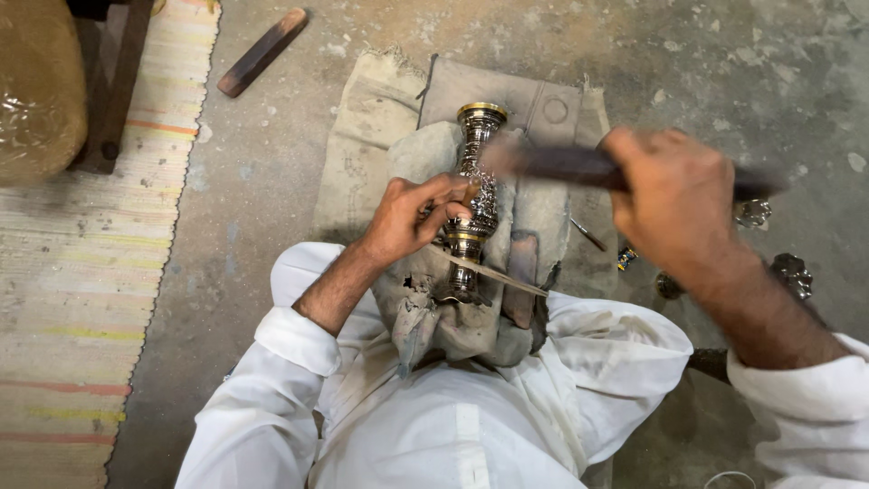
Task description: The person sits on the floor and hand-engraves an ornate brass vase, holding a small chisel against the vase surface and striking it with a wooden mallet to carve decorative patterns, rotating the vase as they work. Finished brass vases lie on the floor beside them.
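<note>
While the person sits on the concrete floor [262,172] in white clothes, the head camera looks straight down at a tall engraved metal vase [474,195] lying lengthwise on a grey padded cushion [534,217] across the lap, its brass-coloured rim pointing away from the body. The left hand [412,217] rests against the vase's side, its grip closed around a small tool [470,192] whose tip touches the engraved surface near the middle of the vase. The right hand [674,195] is raised above and to the right of the vase, its grip closed on the handle of a dark flat wooden striker [552,163], which is blurred and reaches leftward over the vase's upper part. A thin metal strip [493,272] lies across the base end of the vase. Under the cushion a worn sackcloth [362,136] is spread on the floor. A striped woven mat [81,272] lies at the left, and a dark wooden stick [262,52] rests on the floor beyond it. Small metal pieces [792,272] sit on the floor at the right, partly hidden by the right forearm.
</note>
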The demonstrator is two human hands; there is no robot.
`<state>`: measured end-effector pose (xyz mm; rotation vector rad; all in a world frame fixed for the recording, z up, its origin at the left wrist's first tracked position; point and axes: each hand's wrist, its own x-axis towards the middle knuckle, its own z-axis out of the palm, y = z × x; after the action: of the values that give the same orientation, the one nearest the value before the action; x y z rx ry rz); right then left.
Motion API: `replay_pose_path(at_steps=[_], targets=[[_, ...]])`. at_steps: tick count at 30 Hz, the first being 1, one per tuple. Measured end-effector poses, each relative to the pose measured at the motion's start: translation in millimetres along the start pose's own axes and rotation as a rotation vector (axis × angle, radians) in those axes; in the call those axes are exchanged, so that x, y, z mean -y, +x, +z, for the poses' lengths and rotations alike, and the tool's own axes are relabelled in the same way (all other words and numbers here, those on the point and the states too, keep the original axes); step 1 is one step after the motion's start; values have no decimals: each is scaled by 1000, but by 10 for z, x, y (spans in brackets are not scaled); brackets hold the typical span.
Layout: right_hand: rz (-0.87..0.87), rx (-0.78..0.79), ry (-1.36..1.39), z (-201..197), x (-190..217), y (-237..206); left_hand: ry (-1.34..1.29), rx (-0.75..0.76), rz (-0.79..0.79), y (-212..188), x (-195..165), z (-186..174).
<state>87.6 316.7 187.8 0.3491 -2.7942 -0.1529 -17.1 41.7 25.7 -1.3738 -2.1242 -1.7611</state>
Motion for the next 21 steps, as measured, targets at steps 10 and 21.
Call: replay_pose_path(at_steps=[10,21], targets=[[97,49,69,52,-156,78,-47,-4,-145,99,-30,7],[24,126,-30,29,-122,58,-236,-136,-170,60,55,48]])
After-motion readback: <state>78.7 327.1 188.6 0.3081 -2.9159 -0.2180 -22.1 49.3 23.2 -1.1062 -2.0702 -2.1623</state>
